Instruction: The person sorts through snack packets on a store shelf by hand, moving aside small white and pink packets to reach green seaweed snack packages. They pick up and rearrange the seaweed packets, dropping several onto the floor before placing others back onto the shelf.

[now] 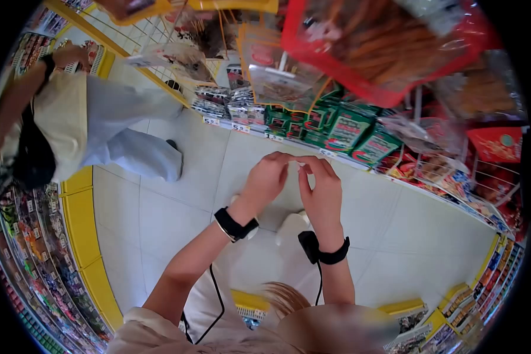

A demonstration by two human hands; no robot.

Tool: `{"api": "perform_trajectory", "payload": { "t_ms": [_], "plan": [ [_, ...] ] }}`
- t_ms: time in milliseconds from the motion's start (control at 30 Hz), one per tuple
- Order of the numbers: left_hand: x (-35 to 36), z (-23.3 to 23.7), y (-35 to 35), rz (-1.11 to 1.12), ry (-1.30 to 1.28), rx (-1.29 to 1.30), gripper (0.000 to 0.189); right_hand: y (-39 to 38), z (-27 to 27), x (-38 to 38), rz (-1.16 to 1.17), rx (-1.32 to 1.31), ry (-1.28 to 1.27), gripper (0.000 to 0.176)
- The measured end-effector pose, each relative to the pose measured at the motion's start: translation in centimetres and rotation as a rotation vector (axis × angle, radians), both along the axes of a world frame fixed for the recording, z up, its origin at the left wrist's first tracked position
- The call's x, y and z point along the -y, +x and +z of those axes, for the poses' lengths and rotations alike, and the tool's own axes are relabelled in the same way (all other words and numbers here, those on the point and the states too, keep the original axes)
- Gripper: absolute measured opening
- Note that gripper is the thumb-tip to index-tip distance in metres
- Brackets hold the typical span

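My left hand (266,182) and my right hand (323,190) meet at the fingertips above the tiled floor, in front of a shelf of snack packets. Both are closed in a pinch. A tiny white piece (301,164) shows between the fingertips, too small to name. Each wrist wears a black strap, and the right wrist's strap (334,252) carries a small black box with a cable. Beyond my fingers stand green packets (349,128) on the low shelf, apart from my hands.
Large red-edged snack bags (389,47) hang at the upper right. A clear bag with orange edges (283,74) hangs beside them. Another person (62,127) stands at the left, near yellow-edged shelving (82,227). More stocked shelves (472,307) line the lower right.
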State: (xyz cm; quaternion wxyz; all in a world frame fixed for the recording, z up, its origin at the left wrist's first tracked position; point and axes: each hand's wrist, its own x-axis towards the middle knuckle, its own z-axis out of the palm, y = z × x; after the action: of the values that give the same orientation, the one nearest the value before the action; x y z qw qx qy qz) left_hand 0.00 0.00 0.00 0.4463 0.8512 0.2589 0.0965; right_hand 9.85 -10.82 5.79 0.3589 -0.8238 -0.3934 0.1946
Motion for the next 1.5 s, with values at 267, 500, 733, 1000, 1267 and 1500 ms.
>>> {"api": "perform_trajectory", "payload": {
  "t_ms": [267,500,733,1000,1267,1500],
  "plan": [
    [-2.7,-15.6,-0.8,-0.054,0.109,0.173,0.028,-0.4,-14.2,-0.3,0.156,-0.078,-0.014,0.023],
    [-5.8,-26.4,-3.0,-0.321,0.453,0.173,0.044,-1.5,-19.4,0.9,0.639,0.238,0.303,0.016],
    [-9.5,-27.5,-1.6,-0.268,0.637,0.202,0.053,-0.3,-23.9,0.4,0.722,-0.225,0.325,0.020],
    [-22.7,-25.3,-5.7,-0.015,0.707,-0.368,0.066,1.8,-25.4,-4.5,0.516,-0.034,0.285,0.018],
    [-31.0,-32.3,-7.8,-0.135,0.786,-0.511,0.102,-3.8,-29.3,-12.3,0.508,0.034,0.096,0.020],
    [-34.9,-34.5,-8.9,-0.239,0.802,-0.357,0.075,-6.3,-29.5,-15.2,0.436,0.116,0.026,0.013]
  ]
}}
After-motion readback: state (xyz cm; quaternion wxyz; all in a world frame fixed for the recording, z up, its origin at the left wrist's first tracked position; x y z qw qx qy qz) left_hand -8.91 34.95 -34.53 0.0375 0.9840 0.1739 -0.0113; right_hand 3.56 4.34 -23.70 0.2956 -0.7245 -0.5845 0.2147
